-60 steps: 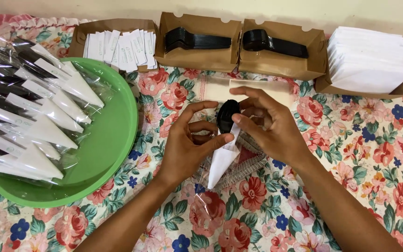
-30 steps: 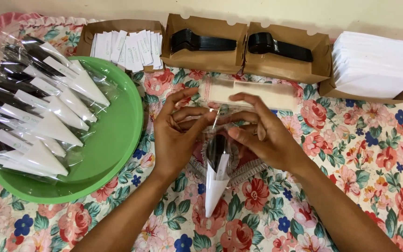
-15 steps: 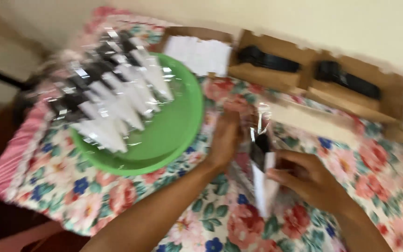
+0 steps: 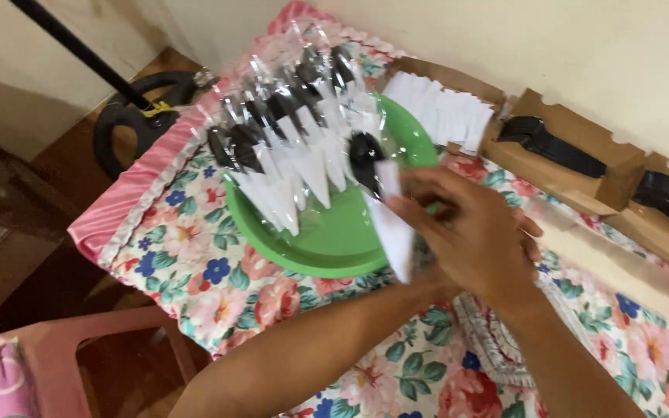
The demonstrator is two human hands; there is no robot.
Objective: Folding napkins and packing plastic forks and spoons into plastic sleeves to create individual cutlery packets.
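Note:
My right hand (image 4: 470, 236) holds a clear-wrapped packet (image 4: 387, 209) with a black spoon and a folded white napkin inside, just over the right part of the green plate (image 4: 327, 263). Several similar packets (image 4: 288, 147) lie fanned across the plate's far side. My left forearm reaches in from the lower left, and my left hand (image 4: 426, 285) is mostly hidden under the right one, so its grip does not show.
Behind the plate stand cardboard boxes: one with white sachets (image 4: 443, 112) and two with black cutlery (image 4: 555, 151) (image 4: 667, 201). The floral table's pink-frilled edge (image 4: 129, 205) drops off at left. A pink chair (image 4: 94, 340) and a black stand base (image 4: 129, 116) are on the floor.
The view has swung left. My right hand has carried the wrapped packet from the table's middle to above the green plate, and my left hand has slipped beneath it.

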